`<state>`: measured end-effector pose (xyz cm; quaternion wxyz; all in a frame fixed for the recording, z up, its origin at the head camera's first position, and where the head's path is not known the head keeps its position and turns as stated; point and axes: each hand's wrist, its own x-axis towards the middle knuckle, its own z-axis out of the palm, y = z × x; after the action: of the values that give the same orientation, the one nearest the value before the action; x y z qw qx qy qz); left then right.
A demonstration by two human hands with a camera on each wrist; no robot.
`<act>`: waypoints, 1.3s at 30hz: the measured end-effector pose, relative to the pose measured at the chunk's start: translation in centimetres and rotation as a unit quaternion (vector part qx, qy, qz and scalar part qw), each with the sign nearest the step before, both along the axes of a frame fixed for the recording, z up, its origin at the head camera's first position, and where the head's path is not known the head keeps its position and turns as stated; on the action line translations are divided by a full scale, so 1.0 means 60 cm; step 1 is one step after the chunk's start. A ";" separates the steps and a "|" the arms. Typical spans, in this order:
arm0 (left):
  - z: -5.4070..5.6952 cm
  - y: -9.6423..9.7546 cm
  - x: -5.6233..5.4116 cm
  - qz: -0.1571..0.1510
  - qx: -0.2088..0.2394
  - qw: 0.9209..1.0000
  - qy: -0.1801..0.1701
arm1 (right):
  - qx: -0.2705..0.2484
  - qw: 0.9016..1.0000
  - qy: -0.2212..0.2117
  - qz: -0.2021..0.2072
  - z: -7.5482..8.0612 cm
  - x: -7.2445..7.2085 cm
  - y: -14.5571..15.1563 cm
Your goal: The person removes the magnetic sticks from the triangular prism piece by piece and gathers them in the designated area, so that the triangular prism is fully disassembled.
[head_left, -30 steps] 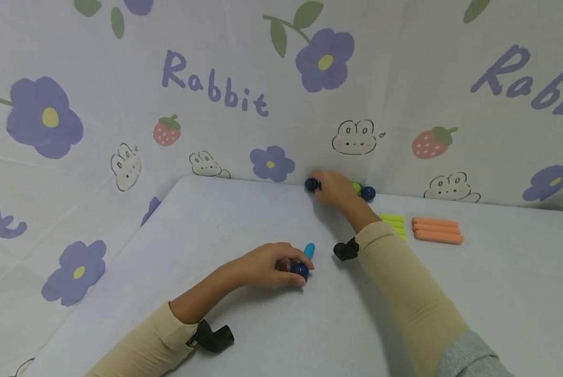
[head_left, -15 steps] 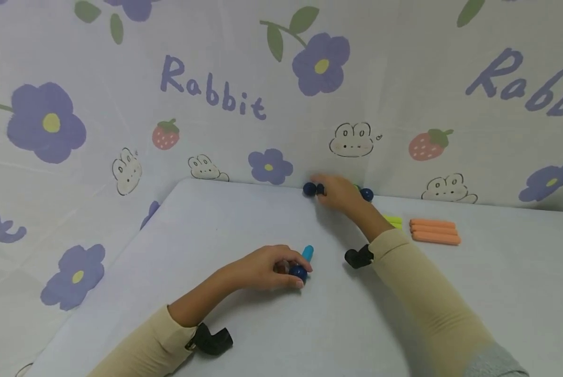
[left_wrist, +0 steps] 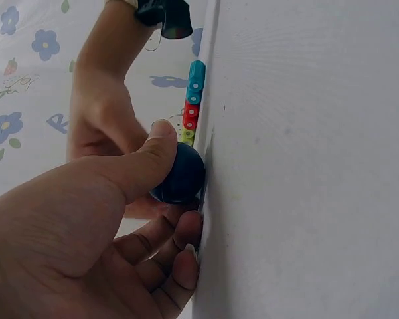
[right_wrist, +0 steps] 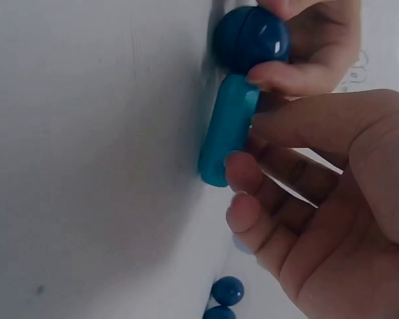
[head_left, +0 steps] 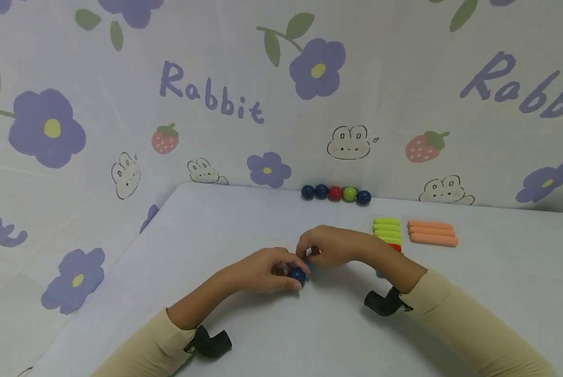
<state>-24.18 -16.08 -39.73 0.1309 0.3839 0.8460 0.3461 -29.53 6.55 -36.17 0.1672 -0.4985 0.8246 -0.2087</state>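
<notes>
My left hand grips a dark blue ball between thumb and fingers, down at the white table. Beside it my right hand has its thumb and fingers around a light blue stick. In the right wrist view the stick's upper end meets the dark blue ball, next to the left thumb. The head view shows little of this stick, as the right fingers cover it.
At the back edge stands a row of balls: dark blue ones, a red one and a green one. Yellow-green sticks, a red stick and orange sticks lie right. Blue sticks are partly behind the right forearm.
My right hand has left the ball row at the back and come forward to the blue stick beside the left hand. The left hand keeps holding its ball in place.
</notes>
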 end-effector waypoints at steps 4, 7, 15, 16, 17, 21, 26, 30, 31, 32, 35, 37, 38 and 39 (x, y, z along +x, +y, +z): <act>-0.002 0.000 0.001 0.008 -0.005 1.000 -0.004 | 0.006 1.000 -0.011 -0.020 0.002 0.026 0.013; -0.002 0.001 0.002 0.006 -0.005 1.000 -0.008 | 0.007 0.999 -0.025 -0.047 -0.001 0.039 0.023; 0.000 0.001 0.001 -0.003 0.000 1.000 0.004 | -0.006 0.992 -0.045 -0.118 -0.009 0.050 0.046; 0.000 0.001 0.001 -0.003 -0.002 1.000 0.006 | -0.006 0.991 -0.046 -0.123 -0.009 0.052 0.048; 0.001 0.001 0.001 -0.003 -0.004 1.000 0.007 | -0.006 0.991 -0.044 -0.128 -0.009 0.055 0.051; 0.002 0.002 0.004 -0.002 -0.006 1.000 0.006 | -0.002 0.990 -0.019 -0.140 -0.007 0.074 0.063; 0.001 0.002 0.005 0.000 -0.007 1.000 0.000 | 0.013 0.987 0.006 -0.161 -0.004 0.107 0.085; 0.000 0.003 0.005 0.002 -0.012 1.000 -0.002 | 0.041 0.979 -0.004 -0.198 0.000 0.127 0.113; 0.000 0.003 0.005 0.001 -0.012 1.000 -0.002 | 0.049 0.977 -0.006 -0.207 0.003 0.132 0.122; 0.000 0.003 0.005 0.001 -0.012 1.000 -0.002 | 0.057 0.975 -0.007 -0.217 0.006 0.135 0.131; 0.000 0.003 0.006 0.001 -0.011 1.000 -0.003 | 0.075 0.969 -0.004 -0.234 0.013 0.143 0.156; 0.000 0.003 0.006 0.001 -0.010 1.000 -0.001 | 0.082 0.966 0.001 -0.245 0.015 0.146 0.170; 0.000 0.003 0.006 0.001 -0.010 1.000 -0.001 | 0.085 0.965 0.005 -0.249 0.015 0.147 0.177; 0.000 0.004 0.006 0.001 -0.010 1.000 -0.001 | 0.086 0.964 0.009 -0.253 0.015 0.148 0.182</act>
<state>-23.82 -15.86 -39.75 0.1355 0.3808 0.8498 0.3383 -20.64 17.49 -35.29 0.1436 -0.2593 0.9402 -0.1675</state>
